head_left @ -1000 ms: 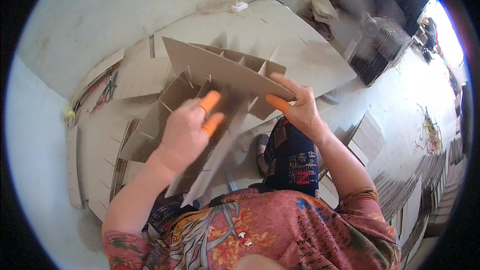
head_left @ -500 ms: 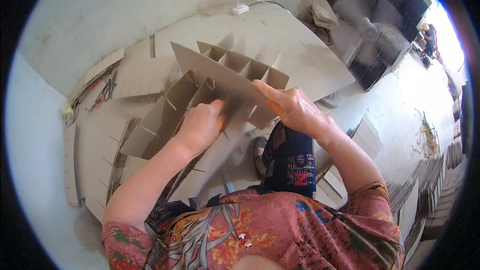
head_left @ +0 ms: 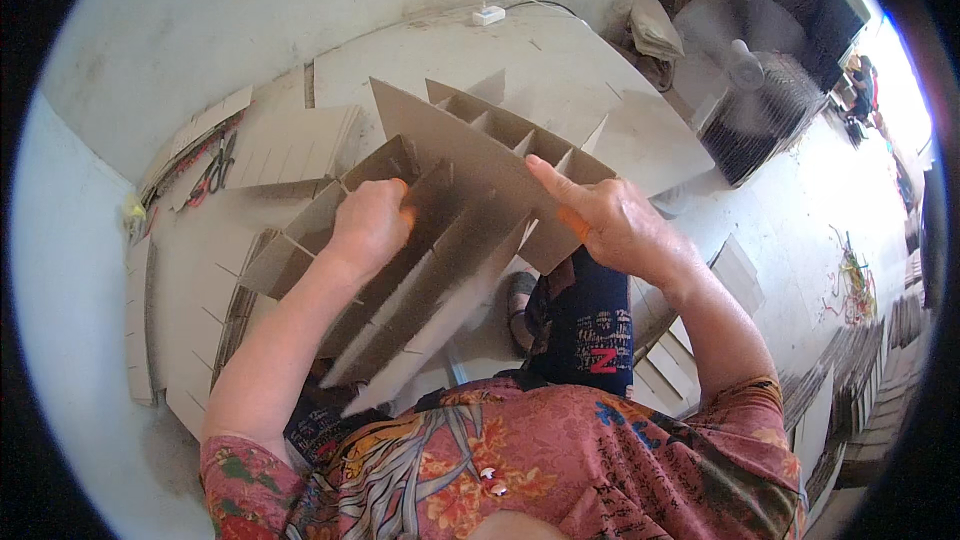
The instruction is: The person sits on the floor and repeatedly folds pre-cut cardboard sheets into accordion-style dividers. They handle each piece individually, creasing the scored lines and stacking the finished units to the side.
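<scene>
A grey-brown cardboard divider (head_left: 450, 145), made of slotted strips crossing into cells, is held tilted between my hands above the table. My left hand (head_left: 368, 225) is closed round the strips on its left side, with orange coverings showing at the fingertips. My right hand (head_left: 610, 215) grips the right end of a long strip, its index finger lying along the face and the thumb side hidden behind. Several long strips fan out below my hands toward my lap. The cells on the far right side are formed and visible.
Flat slotted cardboard sheets (head_left: 295, 147) are stacked at the left, beside red-handled scissors (head_left: 215, 175). More strips lie at the table's left edge. A white power socket (head_left: 489, 16) sits against the wall. A fan (head_left: 745, 70) stands right of the table; cardboard stacks (head_left: 850, 390) lie on the floor.
My left hand has moved left and slightly away from me. The divider has shifted right and its strips below my hands are spread wider. My right hand has gone a little right with it.
</scene>
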A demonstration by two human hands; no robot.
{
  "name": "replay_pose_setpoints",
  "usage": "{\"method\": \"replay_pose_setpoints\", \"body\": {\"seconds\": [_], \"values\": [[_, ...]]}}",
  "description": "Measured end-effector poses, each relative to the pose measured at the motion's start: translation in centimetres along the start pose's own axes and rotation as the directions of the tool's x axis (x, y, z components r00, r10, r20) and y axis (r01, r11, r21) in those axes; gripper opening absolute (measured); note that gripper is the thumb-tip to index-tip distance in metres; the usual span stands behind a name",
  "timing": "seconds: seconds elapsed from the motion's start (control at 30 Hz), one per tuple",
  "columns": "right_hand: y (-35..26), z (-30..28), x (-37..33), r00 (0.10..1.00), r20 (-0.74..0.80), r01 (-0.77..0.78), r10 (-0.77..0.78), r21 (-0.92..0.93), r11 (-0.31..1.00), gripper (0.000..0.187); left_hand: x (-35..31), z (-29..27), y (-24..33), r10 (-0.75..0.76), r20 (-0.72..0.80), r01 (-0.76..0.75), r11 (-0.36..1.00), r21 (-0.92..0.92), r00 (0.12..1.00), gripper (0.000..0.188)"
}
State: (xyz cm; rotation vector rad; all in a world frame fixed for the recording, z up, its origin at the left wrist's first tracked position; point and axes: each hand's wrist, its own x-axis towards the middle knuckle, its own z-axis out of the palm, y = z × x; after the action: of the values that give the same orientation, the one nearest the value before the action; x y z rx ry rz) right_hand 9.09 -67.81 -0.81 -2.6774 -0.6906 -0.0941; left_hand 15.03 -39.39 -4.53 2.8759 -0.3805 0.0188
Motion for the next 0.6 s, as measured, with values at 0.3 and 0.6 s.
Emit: {"method": "replay_pose_setpoints", "body": {"seconds": [0.3, 0.6], "values": [[1.5, 3.4, -0.8, 0.981, -0.187, 0.065, -0.042, 0.120, 0.991, 0.060, 1.2, -3.2, -3.0, -0.009, -0.261, 0.014, 1.000, 0.014, 0.965, 0.034], [1.0, 4.1, 1.4, 0.995, 0.101, 0.002, 0.000, -0.015, 1.000, 0.068, 4.0, -2.3, -6.6, 0.022, 0.397, 0.079, 0.969, -0.236, 0.918, 0.035]]}}
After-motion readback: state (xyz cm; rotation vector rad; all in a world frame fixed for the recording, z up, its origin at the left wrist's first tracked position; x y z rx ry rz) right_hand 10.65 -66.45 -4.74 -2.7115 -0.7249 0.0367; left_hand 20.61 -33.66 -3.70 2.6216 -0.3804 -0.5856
